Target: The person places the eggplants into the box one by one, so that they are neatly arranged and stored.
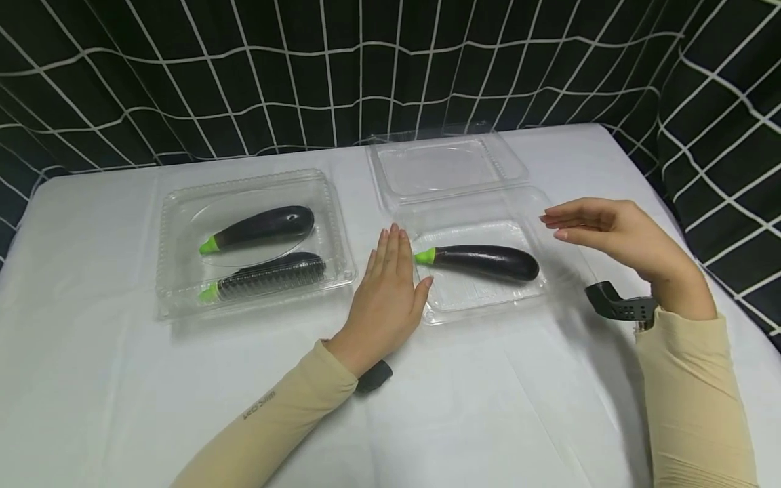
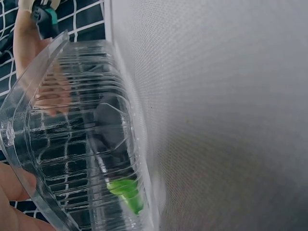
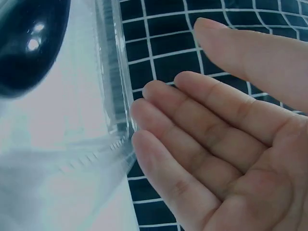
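An open clear plastic clamshell box (image 1: pixel 464 308) lies on the table with one eggplant (image 1: pixel 488 261) in its base, the green stem end to the left. My left hand (image 1: pixel 384 295) is at the base's left edge, fingers straight and together, thumb apart. In the left wrist view its fingers (image 2: pixel 14 185) reach the rim of the clear box, and the green stem (image 2: pixel 126 193) shows through the ribbed wall. My right hand (image 1: pixel 601 227) hovers at the box's right side, apart from it. Its fingers (image 3: pixel 207 125) are extended, with nothing in the palm.
To the left stands a closed clear clamshell box (image 1: pixel 177 203) with two eggplants (image 1: pixel 265 227) inside. The open box's lid (image 1: pixel 439 163) lies back toward the table's far edge. A dark curtain with a white grid (image 1: pixel 342 74) hangs behind the white table (image 1: pixel 451 413).
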The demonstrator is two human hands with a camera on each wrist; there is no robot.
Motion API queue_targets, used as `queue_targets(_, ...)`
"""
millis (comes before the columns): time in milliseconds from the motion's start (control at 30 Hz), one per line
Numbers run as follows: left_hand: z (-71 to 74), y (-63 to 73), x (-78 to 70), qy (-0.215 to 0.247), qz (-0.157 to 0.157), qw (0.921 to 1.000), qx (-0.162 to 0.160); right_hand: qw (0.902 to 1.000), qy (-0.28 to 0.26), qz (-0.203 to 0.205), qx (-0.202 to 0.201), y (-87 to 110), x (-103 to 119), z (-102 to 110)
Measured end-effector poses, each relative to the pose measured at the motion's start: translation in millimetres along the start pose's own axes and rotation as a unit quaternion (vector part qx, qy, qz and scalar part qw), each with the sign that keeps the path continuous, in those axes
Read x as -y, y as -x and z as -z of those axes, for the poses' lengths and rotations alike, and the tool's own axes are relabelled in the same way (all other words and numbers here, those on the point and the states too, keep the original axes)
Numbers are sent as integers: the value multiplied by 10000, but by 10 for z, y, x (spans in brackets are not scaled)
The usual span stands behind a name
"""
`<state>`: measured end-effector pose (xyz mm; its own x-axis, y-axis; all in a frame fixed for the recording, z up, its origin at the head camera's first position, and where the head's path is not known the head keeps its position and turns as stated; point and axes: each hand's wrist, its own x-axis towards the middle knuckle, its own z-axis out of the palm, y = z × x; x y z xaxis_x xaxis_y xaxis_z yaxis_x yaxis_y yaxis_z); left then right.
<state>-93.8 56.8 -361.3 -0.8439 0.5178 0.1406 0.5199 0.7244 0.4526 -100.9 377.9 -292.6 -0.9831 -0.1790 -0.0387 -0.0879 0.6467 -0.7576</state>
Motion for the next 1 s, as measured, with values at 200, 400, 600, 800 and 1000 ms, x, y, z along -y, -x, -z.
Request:
queue_targets(200,16,5,25,17,-15,9999,-102,10000,43,-29,72,-139,38,159)
queue_targets(400,-1,8,21,19,-59,9999,-101,10000,-82,-31,21,-304,-28,313)
queue_targets(600,0,7,19,-18,-71,9999,-116,9991,-392,-136,15,-556,-160,422)
queue_targets(800,-5,4,22,-38,-130,9998,-121,9959,-802,-343,239,-800,-322,505)
queue_targets(1000,5,-1,25,-54,-139,9998,-98,9897,-1302,-403,449,-1017,-476,532)
